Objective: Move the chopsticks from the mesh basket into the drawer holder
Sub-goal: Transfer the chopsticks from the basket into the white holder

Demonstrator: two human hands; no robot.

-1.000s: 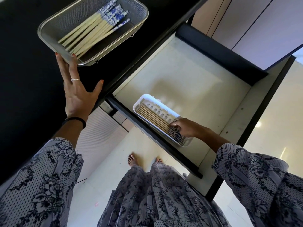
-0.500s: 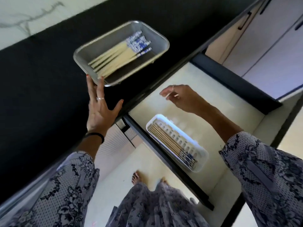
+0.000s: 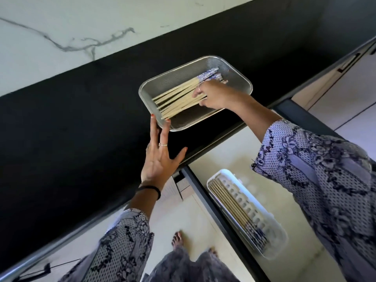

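- Two batches of chopsticks on view: roughly a dozen pale sticks (image 3: pixel 179 98) with blue-patterned ends in the mesh basket (image 3: pixel 234 70), tips fanned toward 8 o'clock; a smaller row (image 3: pixel 234 206) already laid in the drawer holder (image 3: pixel 221 174).
- Task judged partly done: holder part filled along its near side, slotted far side bare; larger share left in the basket.
- Black countertop (image 3: pixel 81 119), running from 8 o'clock up to 2 o'clock; pale veined wall (image 3: pixel 61 27) at 11 o'clock.
- Left hand (image 3: pixel 158 157), at 7 o'clock of the basket: flat and wide, fingers straight, thumb splayed; fingertips touching the basket's near corner rim, apparently steadying it; nothing held. Ring on one finger, dark band at the wrist.
- Mesh basket on the countertop, just above centre, near the counter's front edge.
- Right hand (image 3: pixel 213 94), inside the basket at its 3 o'clock end: fingers curled down over the sticks close to the patterned ends; touching them for certain, full grip not possible to confirm, fingertips hidden beneath the hand.
- Open drawer (image 3: pixel 234 151) at 5 o'clock, below the counter edge; white holder against its front wall, well apart from the basket.
- Patterned sleeves at 7 and 4 o'clock; bare feet (image 3: pixel 179 239) on pale floor at 6 o'clock.
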